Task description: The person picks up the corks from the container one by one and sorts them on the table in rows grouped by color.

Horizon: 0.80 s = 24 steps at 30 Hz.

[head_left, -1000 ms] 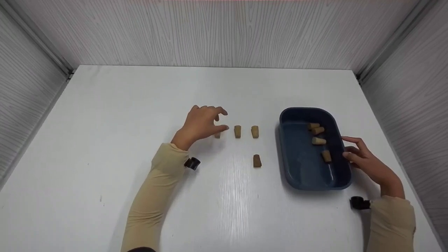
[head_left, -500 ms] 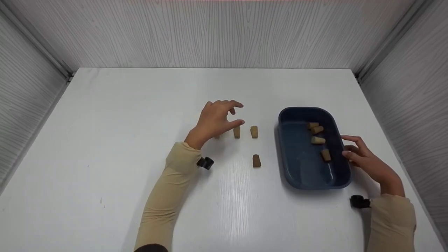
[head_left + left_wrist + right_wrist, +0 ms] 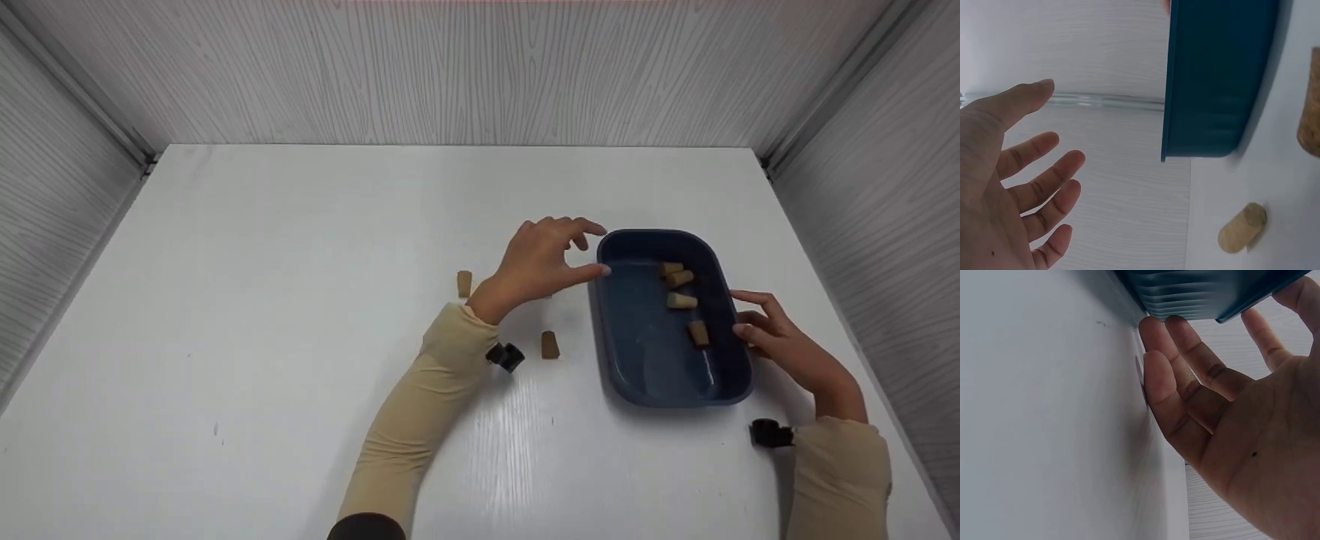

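My left hand (image 3: pixel 544 259) hangs with relaxed, parted fingers by the left rim of a dark blue plastic tub (image 3: pixel 652 375), holding nothing. In the left wrist view, a gap shows between this hand (image 3: pixel 1022 174) and the tub (image 3: pixel 1219 84). My right hand (image 3: pixel 784 341) rests against the tub's right side, thumb at the rim and fingers along the outer wall. Several tapered cork stoppers (image 3: pixel 682 301) lie inside the tub. On the table, one cork (image 3: pixel 464 283) lies left of my left wrist and a darker cork (image 3: pixel 550 345) nearer me. The left hand mostly hides the others.
The white table (image 3: pixel 300 225) is bounded by pale wood-grain panels (image 3: pixel 465 75) at the back and sides. A black wrist camera (image 3: pixel 505 358) sits on the left wrist and another black camera (image 3: pixel 769 433) on the right.
My left hand has moved right, over the row of corks to the tub's left rim, uncovering the leftmost cork. My right hand and the tub have stayed put.
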{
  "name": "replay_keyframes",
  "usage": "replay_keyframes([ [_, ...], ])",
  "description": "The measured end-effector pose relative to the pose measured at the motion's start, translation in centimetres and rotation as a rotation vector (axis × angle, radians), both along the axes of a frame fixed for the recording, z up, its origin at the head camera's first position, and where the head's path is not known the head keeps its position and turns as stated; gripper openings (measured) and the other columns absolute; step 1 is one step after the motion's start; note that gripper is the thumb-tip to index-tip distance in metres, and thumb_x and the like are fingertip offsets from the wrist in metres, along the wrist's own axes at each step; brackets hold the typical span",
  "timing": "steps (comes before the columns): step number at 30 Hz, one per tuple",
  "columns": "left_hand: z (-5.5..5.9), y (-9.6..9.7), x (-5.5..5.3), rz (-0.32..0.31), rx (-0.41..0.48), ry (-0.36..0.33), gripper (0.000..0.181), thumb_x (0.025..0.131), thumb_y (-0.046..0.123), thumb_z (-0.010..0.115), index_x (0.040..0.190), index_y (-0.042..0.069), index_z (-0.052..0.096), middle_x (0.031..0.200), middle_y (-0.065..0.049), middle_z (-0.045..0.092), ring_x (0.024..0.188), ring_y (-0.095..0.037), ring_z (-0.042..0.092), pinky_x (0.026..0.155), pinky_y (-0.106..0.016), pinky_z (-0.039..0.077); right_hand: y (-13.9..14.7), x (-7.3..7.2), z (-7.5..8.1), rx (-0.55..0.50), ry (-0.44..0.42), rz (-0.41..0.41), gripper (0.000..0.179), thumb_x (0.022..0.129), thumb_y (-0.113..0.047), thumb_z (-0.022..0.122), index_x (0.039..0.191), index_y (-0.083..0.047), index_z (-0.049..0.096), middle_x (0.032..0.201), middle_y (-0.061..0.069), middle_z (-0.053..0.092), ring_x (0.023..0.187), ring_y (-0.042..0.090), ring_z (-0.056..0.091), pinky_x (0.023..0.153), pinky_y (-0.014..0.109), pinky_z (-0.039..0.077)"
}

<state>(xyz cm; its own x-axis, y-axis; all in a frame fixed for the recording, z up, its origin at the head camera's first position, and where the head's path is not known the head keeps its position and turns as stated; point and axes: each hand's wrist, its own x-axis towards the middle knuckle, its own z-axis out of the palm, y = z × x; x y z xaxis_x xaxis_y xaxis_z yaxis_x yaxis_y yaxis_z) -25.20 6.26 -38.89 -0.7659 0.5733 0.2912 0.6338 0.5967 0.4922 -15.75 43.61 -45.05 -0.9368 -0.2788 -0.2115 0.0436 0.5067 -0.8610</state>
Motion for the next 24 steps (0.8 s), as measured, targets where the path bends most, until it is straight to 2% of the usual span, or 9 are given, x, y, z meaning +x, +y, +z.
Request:
replay_keyframes([
  [7,0.0,2.6,0.5,-0.052,0.084,-0.048,0.052,0.085,0.050,0.069,0.128,0.023,0.061,0.105,0.001,0.070,0.096,-0.015,0.062,0.085,-0.030,0.044,0.0,0.3,0.0,0.018,0.005,-0.009,0.050,0.104,-0.028,0.042,0.149,-0.024,0.021,0.120,-0.006,0.048,0.104,-0.005,0.054,0.082,0.015,0.046],
  [15,-1.1,5.7,1.3,-0.069,0.140,-0.105,0.052,0.085,0.049,0.069,0.128,0.023,0.061,0.102,0.003,0.069,0.094,-0.011,0.062,0.082,-0.026,0.045,0.0,0.4,0.1,0.006,-0.007,-0.008,0.050,0.104,-0.028,0.042,0.149,-0.024,0.021,0.122,-0.006,0.046,0.106,-0.007,0.053,0.083,0.014,0.045],
  [18,-1.5,6.6,1.5,-0.072,0.108,-0.111,0.051,0.085,0.050,0.068,0.128,0.024,0.060,0.101,0.004,0.069,0.091,-0.010,0.061,0.080,-0.025,0.045,-0.1,0.3,0.1,0.006,-0.011,-0.008,0.050,0.104,-0.028,0.042,0.149,-0.024,0.021,0.122,-0.005,0.046,0.106,-0.007,0.053,0.083,0.014,0.046],
  [24,-2.0,8.3,1.6,-0.107,-0.022,-0.119,0.052,0.086,0.052,0.067,0.130,0.025,0.059,0.105,0.008,0.067,0.093,-0.006,0.059,0.079,-0.022,0.045,-0.2,-0.1,0.1,0.010,-0.004,-0.005,0.049,0.104,-0.028,0.042,0.149,-0.024,0.021,0.121,-0.005,0.047,0.105,-0.006,0.054,0.083,0.015,0.046],
])
